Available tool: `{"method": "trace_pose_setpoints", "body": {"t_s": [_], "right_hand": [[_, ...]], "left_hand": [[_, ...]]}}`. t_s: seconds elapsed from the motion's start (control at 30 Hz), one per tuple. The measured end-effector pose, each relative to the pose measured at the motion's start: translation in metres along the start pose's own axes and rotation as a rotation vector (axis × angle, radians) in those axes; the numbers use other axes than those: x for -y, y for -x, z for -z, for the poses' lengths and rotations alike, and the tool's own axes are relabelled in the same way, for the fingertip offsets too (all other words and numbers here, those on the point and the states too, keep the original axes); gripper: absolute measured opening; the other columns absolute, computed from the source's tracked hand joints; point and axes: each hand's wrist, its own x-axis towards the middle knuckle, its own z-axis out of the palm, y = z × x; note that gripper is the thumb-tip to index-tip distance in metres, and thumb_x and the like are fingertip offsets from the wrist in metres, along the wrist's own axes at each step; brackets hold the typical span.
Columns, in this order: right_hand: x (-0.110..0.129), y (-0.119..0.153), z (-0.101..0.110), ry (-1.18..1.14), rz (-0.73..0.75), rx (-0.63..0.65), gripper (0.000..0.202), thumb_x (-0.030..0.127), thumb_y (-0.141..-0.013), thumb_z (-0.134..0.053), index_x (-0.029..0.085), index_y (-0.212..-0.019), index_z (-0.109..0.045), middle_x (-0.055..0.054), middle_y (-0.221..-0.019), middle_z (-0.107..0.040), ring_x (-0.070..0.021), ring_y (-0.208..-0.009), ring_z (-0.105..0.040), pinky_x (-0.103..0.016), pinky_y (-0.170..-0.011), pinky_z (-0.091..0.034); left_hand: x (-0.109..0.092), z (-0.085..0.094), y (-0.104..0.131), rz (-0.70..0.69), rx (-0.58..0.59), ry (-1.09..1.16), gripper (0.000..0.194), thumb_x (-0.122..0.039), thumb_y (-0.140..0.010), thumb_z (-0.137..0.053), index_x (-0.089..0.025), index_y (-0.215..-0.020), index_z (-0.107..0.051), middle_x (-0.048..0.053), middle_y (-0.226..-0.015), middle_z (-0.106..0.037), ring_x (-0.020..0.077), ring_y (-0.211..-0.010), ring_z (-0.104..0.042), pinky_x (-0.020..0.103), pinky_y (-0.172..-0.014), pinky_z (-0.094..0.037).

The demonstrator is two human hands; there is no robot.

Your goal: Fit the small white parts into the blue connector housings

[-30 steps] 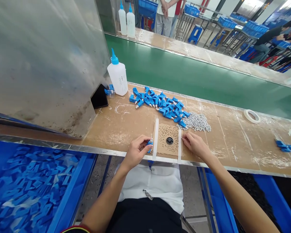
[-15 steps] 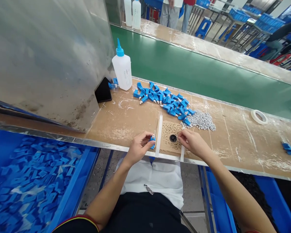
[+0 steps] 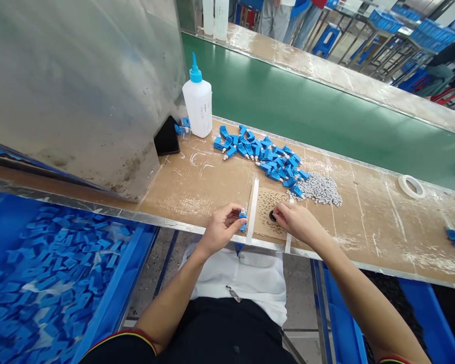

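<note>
My left hand [image 3: 224, 227] grips a small blue plastic piece [image 3: 243, 214] with a whitish tip, held upright near the table's front edge. Over a small round black dish [image 3: 272, 216], the fingers of my right hand [image 3: 293, 218] are pinched together and partly cover it. Whatever sits between those fingertips is too small or hidden to make out. Under the dish lies a cardboard pad [image 3: 267, 231] covered in dark marks, with white tape strips along its sides. Beyond the pad are a heap of blue pieces [image 3: 267, 156] and a pile of small grey bits [image 3: 320, 189].
A white squeeze bottle [image 3: 198, 108] with a blue nozzle stands beside a metal panel [image 3: 79, 91] and a black object [image 3: 167, 136]. A tape roll [image 3: 411, 186] lies at right. Behind runs a green belt [image 3: 307, 101]. A blue bin [image 3: 136, 273] of pieces is at lower left.
My right hand has moved left from beside the black dish to over it, fingers still pinched. My left hand keeps its hold on the blue piece. The view has shifted slightly.
</note>
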Motion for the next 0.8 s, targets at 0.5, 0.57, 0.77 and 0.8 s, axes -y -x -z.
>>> {"method": "trace_pose_setpoints", "body": {"t_s": [0.5, 0.57, 0.77, 0.8], "right_hand": [[0.004, -0.002, 0.018, -0.267, -0.079, 0.014, 0.015, 0.023, -0.095, -0.049, 0.022, -0.082, -0.055, -0.005, -0.076, -0.066, -0.0175, -0.068, -0.059, -0.028, -0.061, -0.039], [0.005, 0.001, 0.02, -0.52, -0.111, -0.073, 0.018, 0.031, -0.095, -0.05, 0.022, -0.08, -0.055, -0.002, -0.071, -0.062, -0.0161, -0.063, -0.055, -0.027, -0.059, -0.04], [0.032, 0.004, 0.015, -1.241, -0.29, -0.186, 0.036, 0.056, -0.087, -0.066, 0.021, -0.08, -0.058, 0.0, -0.069, -0.055, -0.0123, -0.059, -0.046, -0.026, -0.055, -0.038], [0.04, 0.004, 0.013, -1.332, -0.3, -0.193, 0.037, 0.056, -0.085, -0.068, 0.021, -0.079, -0.058, 0.0, -0.072, -0.057, -0.0116, -0.059, -0.045, -0.026, -0.055, -0.038]], "left_hand": [[0.003, 0.0, 0.0, -0.075, -0.016, 0.087, 0.03, -0.045, -0.087, -0.072, -0.018, -0.094, -0.062, 0.002, -0.087, -0.064, 0.0145, -0.077, -0.071, 0.026, -0.075, -0.06], [0.003, 0.0, 0.001, -0.055, -0.016, 0.114, 0.033, -0.047, -0.085, -0.074, -0.017, -0.093, -0.063, 0.002, -0.085, -0.064, 0.0145, -0.076, -0.07, 0.025, -0.071, -0.06], [0.001, 0.001, 0.001, 0.036, 0.04, 0.189, 0.038, -0.05, -0.08, -0.078, -0.018, -0.096, -0.066, 0.0, -0.076, -0.065, 0.0117, -0.066, -0.065, 0.018, -0.054, -0.055], [0.0, 0.001, 0.0, 0.03, 0.042, 0.203, 0.038, -0.05, -0.079, -0.078, -0.018, -0.096, -0.066, 0.0, -0.077, -0.065, 0.0121, -0.068, -0.065, 0.019, -0.055, -0.056]]}}
